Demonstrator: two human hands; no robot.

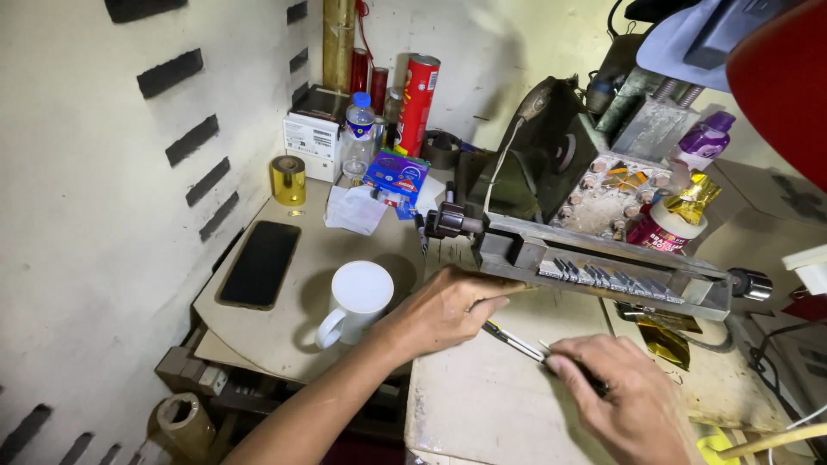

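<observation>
Seen from above on a cluttered table (pixel 482 405): the left hand (pixel 444 312) rests with fingers curled against the near edge of a long metal type holder (pixel 603 274) on a stamping press, steadying it. The right hand (pixel 624 398) pinches slim tweezers (pixel 515 339) just below the holder. The work looks like setting small metal letters; placing the next one calls for a fine, steady touch. A white mug (pixel 357 297) stands to the left.

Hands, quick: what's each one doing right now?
Left hand: resting on the long grey metal clamp bar, fingers curled against it.
Right hand: closed, pinching thin metal tweezers.
</observation>
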